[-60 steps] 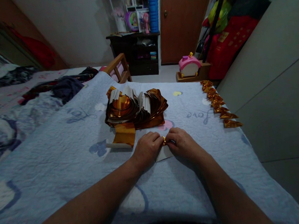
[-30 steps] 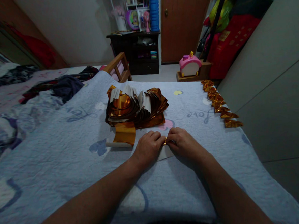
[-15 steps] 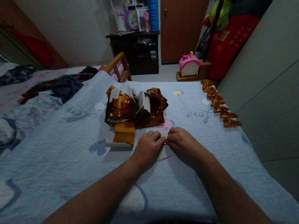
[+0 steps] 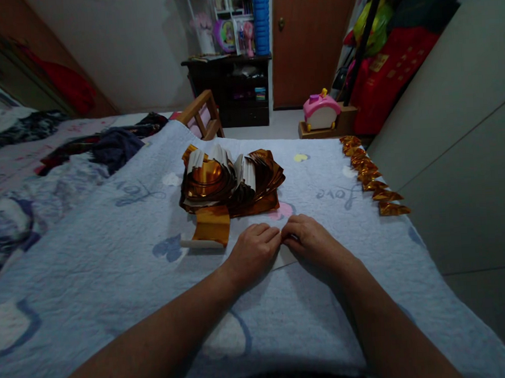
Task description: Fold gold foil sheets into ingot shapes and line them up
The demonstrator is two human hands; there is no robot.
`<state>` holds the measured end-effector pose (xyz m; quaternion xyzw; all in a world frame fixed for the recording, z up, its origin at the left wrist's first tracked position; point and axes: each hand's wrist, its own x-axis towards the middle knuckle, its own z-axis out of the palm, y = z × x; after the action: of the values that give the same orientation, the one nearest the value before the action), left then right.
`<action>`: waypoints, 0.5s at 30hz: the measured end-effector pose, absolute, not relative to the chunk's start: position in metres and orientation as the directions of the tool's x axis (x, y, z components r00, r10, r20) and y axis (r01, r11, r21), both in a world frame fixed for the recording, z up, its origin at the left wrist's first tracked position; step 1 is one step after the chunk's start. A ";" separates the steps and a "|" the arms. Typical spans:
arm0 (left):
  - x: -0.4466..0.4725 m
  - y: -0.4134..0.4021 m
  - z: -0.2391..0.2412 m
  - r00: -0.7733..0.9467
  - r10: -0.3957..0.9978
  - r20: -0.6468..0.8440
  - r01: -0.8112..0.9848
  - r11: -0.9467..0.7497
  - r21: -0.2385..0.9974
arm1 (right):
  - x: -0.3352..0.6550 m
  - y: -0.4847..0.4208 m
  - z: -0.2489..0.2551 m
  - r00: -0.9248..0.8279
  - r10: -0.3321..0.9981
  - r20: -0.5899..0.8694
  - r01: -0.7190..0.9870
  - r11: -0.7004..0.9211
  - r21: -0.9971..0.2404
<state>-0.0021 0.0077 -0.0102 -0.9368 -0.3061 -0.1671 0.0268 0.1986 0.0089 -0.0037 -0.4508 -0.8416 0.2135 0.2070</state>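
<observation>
Both hands meet over a small sheet of paper whose pale underside shows below them on the bed cover. My left hand is closed on the sheet's upper edge, fingertips pressed together. Touching it, my right hand pinches the same edge with thumb and forefinger. Most of the sheet is hidden by the fingers. Beyond the hands lies a pile of gold foil paper with white backs, curled and bent. One loose gold sheet with a curled white edge rests just left of my left hand.
Several folded gold foil pieces line the right edge of the blue bed cover. Past the bed stand a dark cabinet, a wooden chair and a pink toy case. Dark clothes lie at the left.
My left hand has slid slightly right, closing the gap to my right hand, and the bit of gold between the fingertips is now covered. The view has shifted a little.
</observation>
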 end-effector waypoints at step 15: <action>0.002 0.003 -0.010 0.766 0.569 0.299 0.604 -0.796 -0.035 | 0.205 0.003 0.016 -0.554 0.832 0.012 0.739 0.499 -0.453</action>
<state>0.0017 0.0033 -0.0100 -0.9375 -0.3128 -0.1381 0.0647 0.2047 0.0030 0.0157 -0.4579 -0.8579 0.2026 0.1154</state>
